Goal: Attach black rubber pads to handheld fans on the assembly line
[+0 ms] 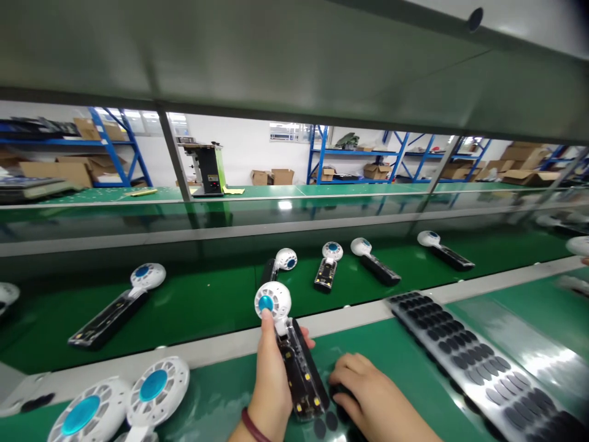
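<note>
Left hand [272,368] grasps a handheld fan [295,357], its white head tilted up, over the near tabletop [221,387] before the green belt [193,316]; right hand [365,390] curls around a dark object [339,391] beside it, grip unclear.

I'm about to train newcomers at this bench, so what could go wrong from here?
The left hand holds a fan with its thumb at the blue hub, which might get smudged. Two black discs by the fan's lower end could be knocked aside. The two fans at lower left overlap in view and might scuff each other.
</note>
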A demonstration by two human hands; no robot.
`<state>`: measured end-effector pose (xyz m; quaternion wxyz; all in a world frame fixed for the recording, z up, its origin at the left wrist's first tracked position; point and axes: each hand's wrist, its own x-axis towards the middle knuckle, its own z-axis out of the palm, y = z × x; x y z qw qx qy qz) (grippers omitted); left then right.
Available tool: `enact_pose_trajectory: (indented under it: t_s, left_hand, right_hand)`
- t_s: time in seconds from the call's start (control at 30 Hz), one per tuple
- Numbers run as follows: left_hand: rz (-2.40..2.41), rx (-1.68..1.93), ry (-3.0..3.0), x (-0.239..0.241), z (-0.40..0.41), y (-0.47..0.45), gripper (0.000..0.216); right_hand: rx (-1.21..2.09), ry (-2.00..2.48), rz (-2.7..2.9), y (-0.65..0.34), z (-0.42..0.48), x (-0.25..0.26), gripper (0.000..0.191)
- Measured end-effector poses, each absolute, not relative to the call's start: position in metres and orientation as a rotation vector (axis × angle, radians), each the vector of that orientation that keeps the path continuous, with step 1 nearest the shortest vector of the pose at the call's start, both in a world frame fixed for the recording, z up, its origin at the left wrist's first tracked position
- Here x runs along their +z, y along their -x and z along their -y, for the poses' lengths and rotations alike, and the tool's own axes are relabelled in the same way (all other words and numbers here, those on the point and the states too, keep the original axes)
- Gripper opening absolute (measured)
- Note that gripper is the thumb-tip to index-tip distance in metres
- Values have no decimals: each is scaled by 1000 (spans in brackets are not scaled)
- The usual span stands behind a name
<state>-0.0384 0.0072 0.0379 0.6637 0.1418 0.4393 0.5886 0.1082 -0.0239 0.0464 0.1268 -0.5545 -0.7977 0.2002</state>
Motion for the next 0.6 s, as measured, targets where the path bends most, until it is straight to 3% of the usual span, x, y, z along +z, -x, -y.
enact_pose_trajectory:
  t_s: [0.3,0.47,0.6]
  left_hand:
    - [-1125,1356,-434,38,-10,33,57]
    - [-1161,1349,-526,31,-9,29,54]
    - [-1187,1379,-743,28,-6,28,39]
  right_hand:
    - [778,1705,2161,-110,29,39,19]
    - [1083,1545,1927,-117,21,66,13]
    - [1077,1457,1880,-102,5,90,14]
